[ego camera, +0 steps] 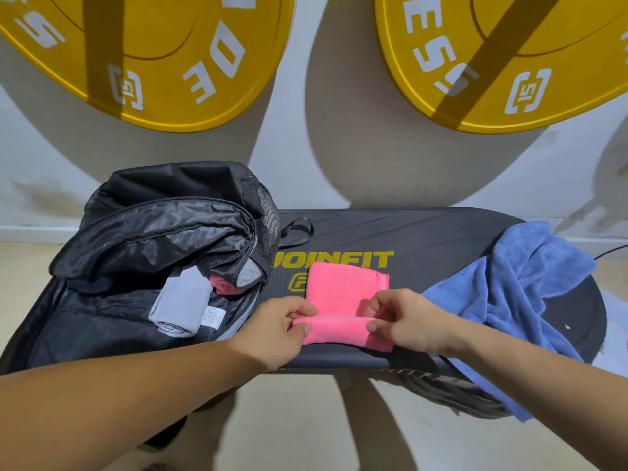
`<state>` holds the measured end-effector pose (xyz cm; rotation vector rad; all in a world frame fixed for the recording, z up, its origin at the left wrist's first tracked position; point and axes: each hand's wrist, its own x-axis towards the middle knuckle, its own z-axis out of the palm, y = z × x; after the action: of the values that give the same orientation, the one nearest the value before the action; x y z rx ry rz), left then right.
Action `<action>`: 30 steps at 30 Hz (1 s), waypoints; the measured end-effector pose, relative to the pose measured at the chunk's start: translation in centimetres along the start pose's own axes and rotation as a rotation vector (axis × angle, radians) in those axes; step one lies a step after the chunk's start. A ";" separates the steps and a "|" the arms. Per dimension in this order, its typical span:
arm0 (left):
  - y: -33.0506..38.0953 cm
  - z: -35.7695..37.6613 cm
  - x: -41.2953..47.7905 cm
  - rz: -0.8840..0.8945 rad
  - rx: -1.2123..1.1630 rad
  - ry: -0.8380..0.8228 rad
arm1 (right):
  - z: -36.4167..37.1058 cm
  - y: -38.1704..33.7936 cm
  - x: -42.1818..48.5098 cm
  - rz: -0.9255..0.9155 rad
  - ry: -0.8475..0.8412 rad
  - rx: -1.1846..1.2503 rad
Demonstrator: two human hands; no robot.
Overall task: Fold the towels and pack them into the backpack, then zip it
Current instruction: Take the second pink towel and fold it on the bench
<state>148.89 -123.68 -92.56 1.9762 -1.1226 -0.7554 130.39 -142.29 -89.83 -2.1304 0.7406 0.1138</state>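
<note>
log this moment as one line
step: folding | left hand, right hand: pinching pink terry towel | black nylon backpack: unzipped | blue terry towel: unfolded

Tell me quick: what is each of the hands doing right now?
Left hand: pinching the near folded edge of the pink towel.
Right hand: pinching the same folded edge at its right end.
</note>
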 end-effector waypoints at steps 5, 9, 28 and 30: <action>0.2 -0.9 0.7 0.219 0.266 0.142 | 0.7 0.1 0.3 0.059 0.116 -0.049; 0.7 -0.9 0.3 0.702 0.801 -0.054 | 1.0 0.1 -0.1 -0.358 0.219 -0.634; 1.4 -1.1 1.1 -0.093 0.027 -0.032 | 0.0 0.6 0.4 -0.087 0.139 -0.148; 1.3 -1.5 1.2 0.146 0.254 0.090 | 0.4 0.6 0.8 -0.063 0.241 -0.146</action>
<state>150.01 -124.70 -90.80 2.0850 -1.3452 -0.4607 130.75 -142.67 -90.76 -2.3316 0.8238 -0.1287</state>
